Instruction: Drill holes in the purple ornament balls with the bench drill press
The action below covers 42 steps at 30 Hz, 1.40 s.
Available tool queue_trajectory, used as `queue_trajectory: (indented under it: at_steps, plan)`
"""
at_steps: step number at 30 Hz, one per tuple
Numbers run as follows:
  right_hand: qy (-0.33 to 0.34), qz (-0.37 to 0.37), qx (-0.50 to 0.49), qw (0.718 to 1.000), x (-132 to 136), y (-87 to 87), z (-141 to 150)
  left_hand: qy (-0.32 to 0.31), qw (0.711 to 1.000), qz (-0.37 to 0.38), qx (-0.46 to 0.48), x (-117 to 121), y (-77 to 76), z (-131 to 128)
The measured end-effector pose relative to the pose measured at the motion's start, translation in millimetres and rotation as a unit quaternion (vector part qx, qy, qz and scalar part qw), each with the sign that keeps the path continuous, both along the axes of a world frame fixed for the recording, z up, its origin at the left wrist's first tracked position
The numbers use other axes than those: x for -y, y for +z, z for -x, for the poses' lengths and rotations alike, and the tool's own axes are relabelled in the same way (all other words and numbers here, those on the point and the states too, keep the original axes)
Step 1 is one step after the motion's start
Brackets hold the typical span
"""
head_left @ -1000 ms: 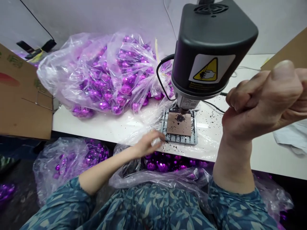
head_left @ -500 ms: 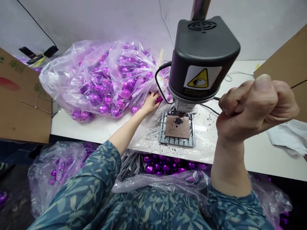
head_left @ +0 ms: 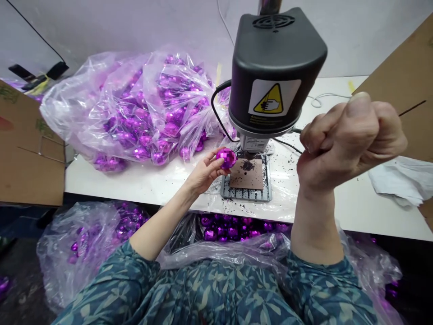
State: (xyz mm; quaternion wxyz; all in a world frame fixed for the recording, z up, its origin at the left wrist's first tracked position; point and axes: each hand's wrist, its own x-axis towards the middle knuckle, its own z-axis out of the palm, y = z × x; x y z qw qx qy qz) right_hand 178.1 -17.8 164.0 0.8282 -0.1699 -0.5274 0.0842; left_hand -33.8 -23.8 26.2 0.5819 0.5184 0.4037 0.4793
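My left hand [head_left: 203,174] pinches a faceted purple ball [head_left: 226,158] just left of the drill press base plate [head_left: 247,180], which carries a brown pad dusted with dark shavings. The black drill press head [head_left: 275,67] with its yellow warning label hangs above the plate. My right hand [head_left: 348,140] is raised in a fist to the right of the press head, thumb on top, wrapped round something hidden by the fingers.
A big clear bag of purple balls [head_left: 135,108] lies on the white table [head_left: 372,212] at the left. More purple balls fill a bag [head_left: 226,230] under the table edge. Cardboard boxes [head_left: 27,144] stand left and right. A white cloth [head_left: 402,180] lies right.
My left hand went from the table edge up to the big bag, then came back with a purple ball to beside the base plate. The right fist barely moved.
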Motion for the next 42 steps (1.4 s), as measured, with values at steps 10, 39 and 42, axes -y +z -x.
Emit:
queue_trajectory:
  at_steps: [10, 39, 42]
  plan:
    - [-0.077, 0.067, 0.035, 0.994, 8.3, 0.5, 3.5, -0.020, 0.994, -0.040, -0.099, -6.3, -34.9, -30.4]
    - [-0.052, -0.006, 0.010, 0.999, 7.4, -28.1, 1.1, 0.064, 0.946, -0.195, -0.249, -0.3, -45.7, -62.2]
    - [-0.048, -0.019, 0.005, 0.999, 7.0, -34.6, -1.4, 0.065, 0.945, -0.203, -0.248, -1.3, -48.1, -61.6]
